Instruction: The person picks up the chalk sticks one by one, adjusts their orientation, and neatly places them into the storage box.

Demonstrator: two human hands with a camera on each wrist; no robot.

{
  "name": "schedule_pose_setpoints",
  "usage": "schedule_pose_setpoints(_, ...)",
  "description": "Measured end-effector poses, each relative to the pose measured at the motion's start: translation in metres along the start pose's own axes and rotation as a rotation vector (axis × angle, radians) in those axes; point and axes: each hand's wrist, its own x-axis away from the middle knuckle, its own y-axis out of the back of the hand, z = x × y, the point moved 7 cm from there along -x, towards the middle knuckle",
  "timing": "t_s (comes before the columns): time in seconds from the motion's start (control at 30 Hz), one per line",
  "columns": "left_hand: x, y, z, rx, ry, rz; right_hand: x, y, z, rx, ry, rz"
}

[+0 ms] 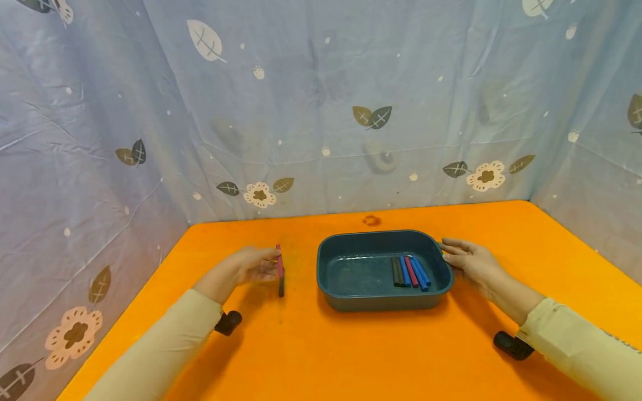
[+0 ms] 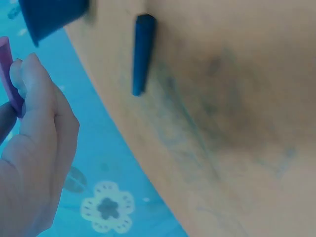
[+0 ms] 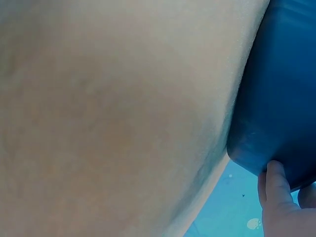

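Note:
My left hand (image 1: 256,264) pinches a pink crayon (image 1: 279,257) between thumb and fingers, held upright over the table to the left of a dark blue-green tray (image 1: 371,303). Below it a dark crayon (image 2: 143,54) lies on the table; in the head view the pink one overlaps it. My right hand (image 1: 473,262) holds the tray's right end, its fingers (image 3: 277,185) against the outer wall and the thumb at the rim. Inside the tray, toward its right side, several crayons (image 1: 412,273) in dark, blue and pink lie side by side.
An orange-covered table (image 1: 311,351) carries everything, with faint smudges on its surface. A reddish-brown mark (image 1: 371,220) shows behind the tray. Patterned curtains (image 1: 321,111) enclose the back and both sides. Black wrist devices (image 1: 512,345) hang below both sleeves.

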Motion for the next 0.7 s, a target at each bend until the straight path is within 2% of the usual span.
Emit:
schedule_pose_setpoints(0.17, 0.002, -0.018, -0.007, -0.007, 0.014, 0.021, 0.001, -0.001, 0.001, -0.013, -0.011, 0.012)
schedule_pose_setpoints(0.47, 0.0, -0.053, -0.018, -0.025, 0.011, 0.105, 0.001, -0.002, 0.0, -0.031, -0.007, 0.023)
schedule_pose_setpoints(0.7, -0.004, -0.077, -0.028, -0.023, 0.04, 0.123, 0.0, -0.002, 0.003, -0.035, 0.014, 0.025)
